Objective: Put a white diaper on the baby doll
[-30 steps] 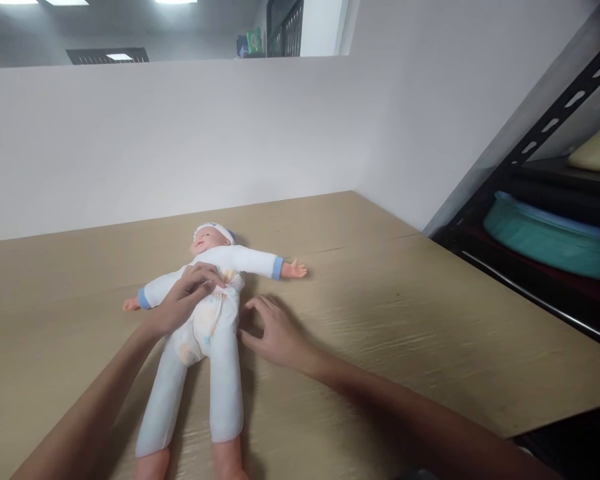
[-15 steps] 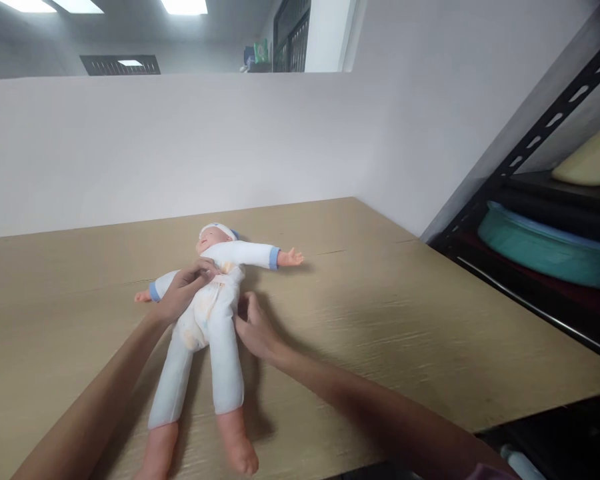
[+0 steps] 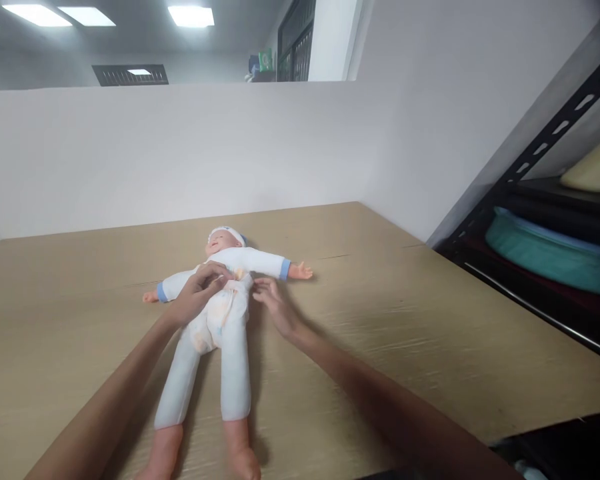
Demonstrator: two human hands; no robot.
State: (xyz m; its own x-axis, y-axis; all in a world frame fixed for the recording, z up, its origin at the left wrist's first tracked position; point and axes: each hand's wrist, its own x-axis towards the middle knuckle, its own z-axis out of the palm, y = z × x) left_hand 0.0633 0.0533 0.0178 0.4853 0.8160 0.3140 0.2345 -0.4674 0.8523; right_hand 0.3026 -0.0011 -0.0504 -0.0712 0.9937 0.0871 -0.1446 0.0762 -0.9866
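A baby doll (image 3: 235, 393) in a white suit with blue cuffs and a white cap lies on its back on the wooden table (image 3: 380, 347), feet towards me. Around its hips sits a white diaper (image 3: 225, 310) with pale orange prints. My left hand (image 3: 200, 292) rests over the front waistband, thumb and fingers closed on its edge. Beside the waist on the other side is my right hand (image 3: 277, 307), fingers slightly bent and apart, tips close to the diaper's side. Whether those tips touch it, I cannot tell.
A white wall (image 3: 180, 153) with a window opening above stands behind the table. To the right, a black metal rack (image 3: 540, 147) holds a teal basin (image 3: 550, 250) and a cream-coloured container (image 3: 595, 167).
My right hand has moved up from beside the doll's hip to the waistband, and its fingers show more. My left hand stays at the waist. The view has shifted slightly.
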